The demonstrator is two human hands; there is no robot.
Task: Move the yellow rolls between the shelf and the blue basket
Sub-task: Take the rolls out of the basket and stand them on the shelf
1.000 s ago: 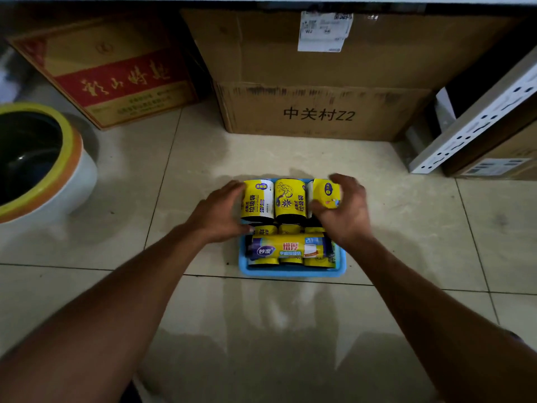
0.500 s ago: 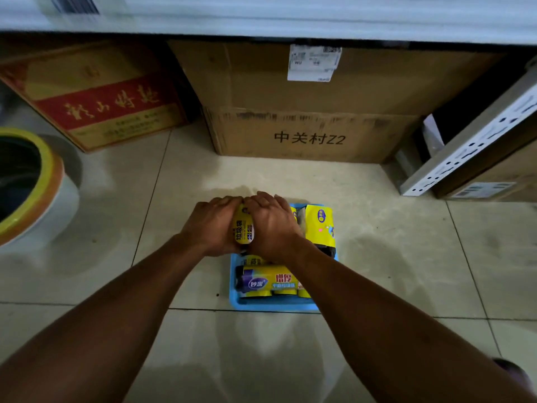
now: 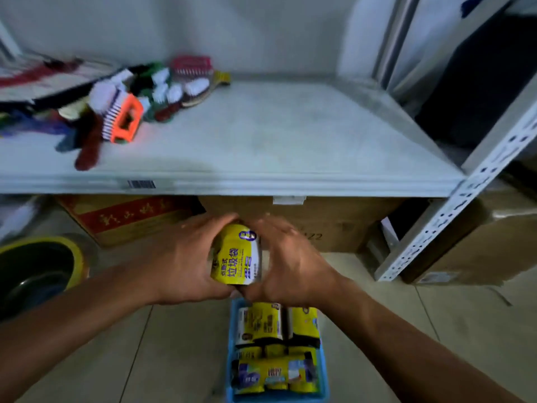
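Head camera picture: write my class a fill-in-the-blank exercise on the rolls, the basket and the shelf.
1. Both hands, left hand and right hand, hold one ____ roll between them.
2. The other rolls sit in a ____ basket on the floor.
3. The brushes lie on the ____ side of the shelf.
4. Under the shelf stand cardboard ____.

Missing words: yellow; blue; left; boxes

Dim storeroom, as I see it.
Above and beyond the grip, a pale wall (image 3: 261, 30); below it, beige floor tiles (image 3: 436, 315); cardboard boxes (image 3: 334, 225) just behind; a perforated metal upright (image 3: 453, 216) stands right.
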